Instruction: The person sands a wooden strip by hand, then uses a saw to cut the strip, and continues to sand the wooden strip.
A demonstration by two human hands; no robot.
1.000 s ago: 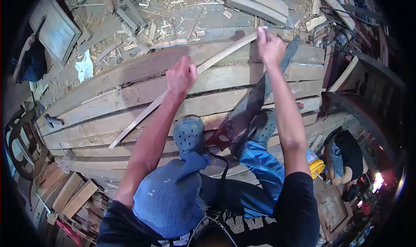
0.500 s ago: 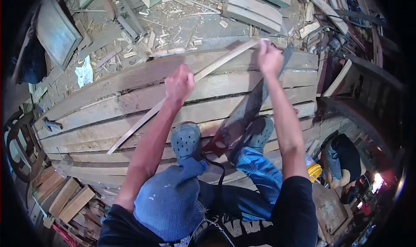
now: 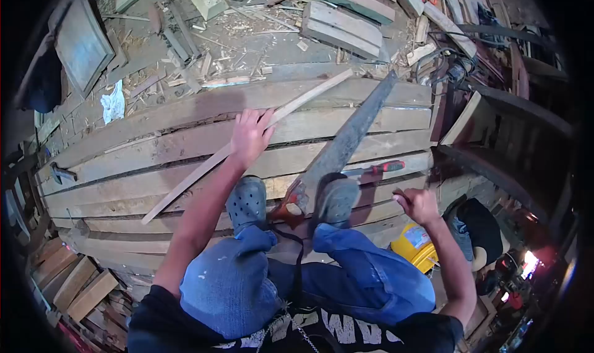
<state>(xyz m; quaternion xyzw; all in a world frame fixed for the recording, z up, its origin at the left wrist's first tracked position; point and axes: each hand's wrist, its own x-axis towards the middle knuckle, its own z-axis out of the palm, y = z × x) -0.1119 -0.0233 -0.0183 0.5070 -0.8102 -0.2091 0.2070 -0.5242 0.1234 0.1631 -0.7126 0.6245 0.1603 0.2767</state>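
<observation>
A thin wooden strip (image 3: 189, 189) lies diagonally over the long planks, with my left hand (image 3: 250, 135) closed around it above its middle. My right hand (image 3: 421, 206) is off the strip, at the right near the yellow bucket, its fingers curled; what they hold, if anything, is too small to name. Between the strip and my right hand, a handsaw (image 3: 346, 136) lies with its reddish handle near my shoes and its tip pointing up and right. A screwdriver-like tool (image 3: 374, 168) with a red and black handle rests right of the saw.
Long planks (image 3: 204, 139) lie under my feet. A hammer (image 3: 62, 173) rests at their left end. Beyond are wood blocks (image 3: 343, 28), shavings and a white rag (image 3: 113, 102). A yellow bucket (image 3: 413, 246) stands at the right, near a person (image 3: 486, 229) in dark clothing.
My right hand has left the upper end of the strip and moved down and right, beside the bucket. The saw and screwdriver-like tool are now less covered. My left hand stays on the strip.
</observation>
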